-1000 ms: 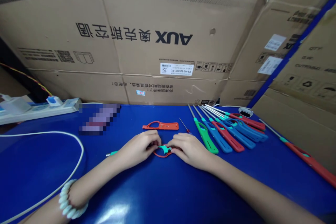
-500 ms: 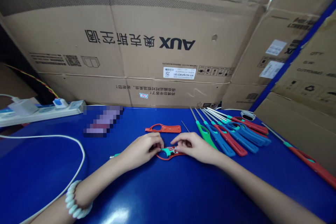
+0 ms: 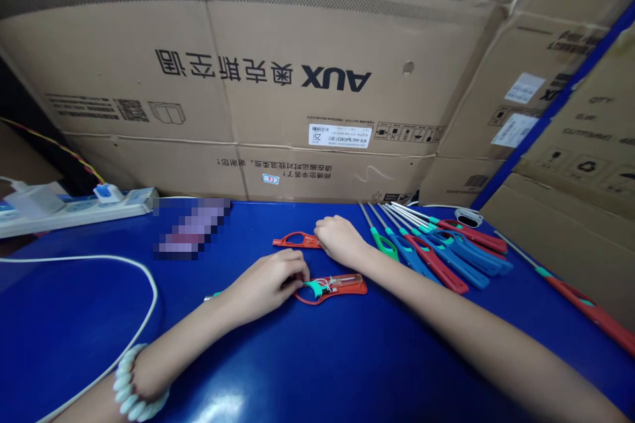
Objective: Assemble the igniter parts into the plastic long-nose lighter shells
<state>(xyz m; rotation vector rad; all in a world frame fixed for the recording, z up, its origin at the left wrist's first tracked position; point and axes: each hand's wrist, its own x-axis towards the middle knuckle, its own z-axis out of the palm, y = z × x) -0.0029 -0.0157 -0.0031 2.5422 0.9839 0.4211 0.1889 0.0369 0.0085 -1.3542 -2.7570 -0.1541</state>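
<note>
In front of me lies an open red half of a gas lighter (image 3: 347,289), with a green trigger (image 3: 313,289), a clear fuel tank and a thin white wire showing inside. My left hand (image 3: 275,283) is closed on its left end, fingertips pinched beside the trigger. A metal tip sticks out at the left, beyond my wrist; my hand hides the part between. Farther back rests the other red lighter casing half (image 3: 288,240), lying flat. My right hand (image 3: 341,238) has its fingers curled over that casing's right end and covers it.
Several assembled lighters (image 3: 429,258) in green, blue and red lie fanned out on the right, another red lighter (image 3: 590,304) farther right. A power strip (image 3: 133,205) and white cable (image 3: 149,277) are on the left. Cardboard boxes (image 3: 268,106) wall the back.
My right hand has left the inside of the lighter half and moved back to the loose red casing half. The fuel tank is now uncovered. My left hand stays in place.
</note>
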